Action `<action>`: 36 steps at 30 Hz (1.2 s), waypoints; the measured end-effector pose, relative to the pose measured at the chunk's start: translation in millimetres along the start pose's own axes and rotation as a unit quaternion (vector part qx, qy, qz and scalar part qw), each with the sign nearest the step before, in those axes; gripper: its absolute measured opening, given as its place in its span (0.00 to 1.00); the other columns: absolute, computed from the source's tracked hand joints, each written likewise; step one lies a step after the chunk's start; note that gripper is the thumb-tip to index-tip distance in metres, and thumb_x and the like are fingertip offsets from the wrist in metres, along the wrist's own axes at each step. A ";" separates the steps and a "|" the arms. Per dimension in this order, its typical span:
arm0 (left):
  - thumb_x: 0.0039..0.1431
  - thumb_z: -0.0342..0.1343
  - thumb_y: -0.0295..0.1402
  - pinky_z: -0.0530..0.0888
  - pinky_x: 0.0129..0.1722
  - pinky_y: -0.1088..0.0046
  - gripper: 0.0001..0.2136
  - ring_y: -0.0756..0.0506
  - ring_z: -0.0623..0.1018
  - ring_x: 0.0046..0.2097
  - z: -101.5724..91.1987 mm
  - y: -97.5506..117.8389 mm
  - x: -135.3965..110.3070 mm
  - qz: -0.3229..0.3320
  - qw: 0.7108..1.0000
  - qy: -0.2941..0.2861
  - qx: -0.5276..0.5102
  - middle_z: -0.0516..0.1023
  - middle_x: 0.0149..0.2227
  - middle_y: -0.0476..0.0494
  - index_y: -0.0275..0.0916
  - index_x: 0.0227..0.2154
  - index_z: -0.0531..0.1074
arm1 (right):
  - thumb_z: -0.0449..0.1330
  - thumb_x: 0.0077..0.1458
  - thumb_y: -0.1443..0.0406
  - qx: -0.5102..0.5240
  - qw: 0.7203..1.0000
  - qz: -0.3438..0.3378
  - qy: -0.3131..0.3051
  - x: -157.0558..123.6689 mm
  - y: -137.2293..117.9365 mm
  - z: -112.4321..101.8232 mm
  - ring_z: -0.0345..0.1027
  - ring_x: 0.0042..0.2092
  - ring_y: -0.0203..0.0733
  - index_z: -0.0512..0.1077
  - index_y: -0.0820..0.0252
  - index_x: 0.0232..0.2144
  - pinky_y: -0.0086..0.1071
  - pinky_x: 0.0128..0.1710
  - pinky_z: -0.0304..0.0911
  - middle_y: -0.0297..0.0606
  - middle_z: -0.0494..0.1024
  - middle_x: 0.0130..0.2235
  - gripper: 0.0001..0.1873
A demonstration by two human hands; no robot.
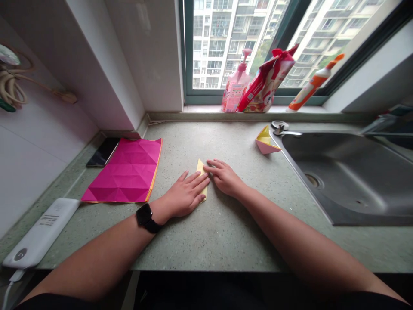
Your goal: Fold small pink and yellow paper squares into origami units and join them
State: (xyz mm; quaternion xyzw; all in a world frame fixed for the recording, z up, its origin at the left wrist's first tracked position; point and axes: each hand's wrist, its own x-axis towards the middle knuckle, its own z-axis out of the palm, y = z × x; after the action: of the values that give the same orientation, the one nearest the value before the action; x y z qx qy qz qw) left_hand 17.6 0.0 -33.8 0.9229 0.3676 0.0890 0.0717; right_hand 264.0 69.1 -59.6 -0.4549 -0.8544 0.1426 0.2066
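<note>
Folded yellow paper (200,168) lies on the speckled countertop (232,245); the left hand (184,194) and right hand (225,177) rest flat and open on it, neither gripping.

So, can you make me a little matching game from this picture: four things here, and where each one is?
Things:
1. yellow paper
2. phone
3. pump bottle
4. folded paper boat

Places:
A. by the sink
B. under the left hand and right hand
C. on the windowsill
D. beside the pink sheet

Pairs: 1-B, 2-D, 3-C, 4-A
</note>
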 end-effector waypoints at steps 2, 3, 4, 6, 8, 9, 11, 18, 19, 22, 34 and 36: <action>0.82 0.42 0.42 0.48 0.78 0.44 0.28 0.36 0.58 0.80 1.1 1.3 -0.2 -0.006 1.000 -0.007 0.003 0.58 0.79 0.36 0.41 0.78 0.57 | 0.55 0.70 0.68 -0.006 1.000 -0.009 -0.014 -0.5 -0.3 -3.4 0.63 0.74 0.56 0.78 0.49 0.66 0.60 0.75 0.57 0.43 0.73 0.72 0.26; 0.82 0.43 0.42 0.47 0.79 0.45 0.27 0.36 0.58 0.80 1.4 2.2 -0.4 -0.008 1.000 -0.008 0.005 0.58 0.79 0.37 0.41 0.78 0.57 | 0.55 0.72 0.66 -0.010 1.000 -0.014 -0.023 -0.1 -0.3 -5.6 0.62 0.75 0.57 0.77 0.49 0.66 0.61 0.75 0.57 0.43 0.72 0.72 0.25; 0.82 0.43 0.42 0.47 0.79 0.45 0.27 0.36 0.58 0.80 1.4 3.3 -0.6 -0.010 1.000 -0.006 0.006 0.58 0.79 0.37 0.42 0.78 0.57 | 0.55 0.73 0.63 -0.014 0.999 -0.018 -0.031 1.0 -0.2 -8.0 0.62 0.75 0.58 0.77 0.49 0.67 0.61 0.75 0.57 0.43 0.71 0.73 0.25; 0.82 0.42 0.42 0.47 0.79 0.46 0.27 0.37 0.57 0.80 0.5 5.4 -1.5 -0.012 1.000 -0.002 0.008 0.59 0.79 0.38 0.43 0.78 0.56 | 0.54 0.75 0.59 -0.023 0.998 -0.024 -0.044 5.9 0.8 -12.2 0.61 0.75 0.60 0.76 0.48 0.67 0.62 0.75 0.57 0.43 0.70 0.74 0.24; 0.82 0.42 0.41 0.47 0.79 0.46 0.27 0.37 0.57 0.80 -1.7 6.7 -3.1 -0.012 1.000 -0.006 0.009 0.57 0.80 0.39 0.45 0.79 0.56 | 0.53 0.76 0.57 -0.032 0.998 -0.029 -0.051 13.5 2.4 -14.6 0.61 0.75 0.60 0.76 0.48 0.68 0.62 0.75 0.57 0.44 0.70 0.74 0.25; 0.82 0.43 0.41 0.47 0.79 0.47 0.27 0.37 0.57 0.80 -3.4 6.9 -4.2 -0.010 1.000 -0.011 0.008 0.56 0.80 0.40 0.46 0.79 0.56 | 0.52 0.76 0.57 -0.037 0.997 -0.032 -0.053 17.6 3.3 -15.0 0.61 0.75 0.60 0.76 0.48 0.68 0.61 0.75 0.57 0.44 0.70 0.73 0.25; 0.82 0.43 0.40 0.47 0.79 0.47 0.26 0.38 0.57 0.80 -7.3 6.4 -6.7 -0.005 1.000 -0.020 0.003 0.56 0.80 0.42 0.47 0.78 0.57 | 0.53 0.76 0.58 -0.044 0.997 -0.042 -0.055 24.0 4.8 -14.6 0.61 0.75 0.60 0.76 0.48 0.68 0.61 0.75 0.56 0.44 0.70 0.74 0.25; 0.81 0.48 0.40 0.48 0.80 0.50 0.27 0.38 0.57 0.80 -20.5 2.5 -11.8 0.013 0.999 -0.047 -0.018 0.56 0.80 0.44 0.50 0.78 0.58 | 0.58 0.73 0.57 -0.050 0.996 -0.052 -0.043 21.7 -0.2 -13.8 0.58 0.76 0.59 0.74 0.50 0.69 0.62 0.77 0.51 0.45 0.69 0.74 0.26; 0.80 0.48 0.41 0.48 0.80 0.50 0.27 0.38 0.58 0.80 -21.5 2.6 -11.7 0.014 0.998 -0.049 -0.021 0.56 0.80 0.44 0.49 0.77 0.59 | 0.58 0.73 0.57 -0.051 0.996 -0.050 -0.044 20.7 -1.5 -14.3 0.58 0.76 0.59 0.74 0.51 0.69 0.62 0.77 0.51 0.45 0.69 0.74 0.26; 0.80 0.50 0.41 0.49 0.80 0.50 0.25 0.37 0.59 0.80 -23.0 3.5 -10.9 0.015 0.998 -0.048 -0.030 0.58 0.80 0.45 0.51 0.76 0.62 | 0.58 0.74 0.57 -0.054 0.996 -0.049 -0.048 19.3 -4.0 -16.0 0.58 0.76 0.59 0.74 0.51 0.69 0.62 0.77 0.51 0.46 0.68 0.75 0.26; 0.82 0.44 0.41 0.43 0.80 0.50 0.25 0.37 0.56 0.81 -15.2 3.9 -11.3 0.009 0.998 -0.057 -0.006 0.55 0.81 0.43 0.48 0.77 0.59 | 0.56 0.75 0.59 -0.090 0.993 -0.045 -0.058 19.7 -9.0 -17.5 0.57 0.77 0.58 0.73 0.53 0.70 0.59 0.77 0.50 0.46 0.67 0.75 0.26; 0.83 0.41 0.42 0.41 0.80 0.50 0.26 0.37 0.54 0.81 -13.8 4.9 -11.8 0.007 0.997 -0.070 0.003 0.54 0.81 0.42 0.46 0.77 0.58 | 0.56 0.75 0.59 -0.093 0.993 -0.039 -0.057 20.6 -9.4 -15.7 0.57 0.77 0.58 0.73 0.52 0.70 0.58 0.77 0.50 0.46 0.67 0.76 0.26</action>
State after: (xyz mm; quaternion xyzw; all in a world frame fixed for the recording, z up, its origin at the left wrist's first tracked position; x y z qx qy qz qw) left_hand 9.4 -10.7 -20.7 0.9298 0.3552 0.0230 0.0936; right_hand 254.5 82.1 -37.2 -0.4292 -0.8917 0.0801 0.1196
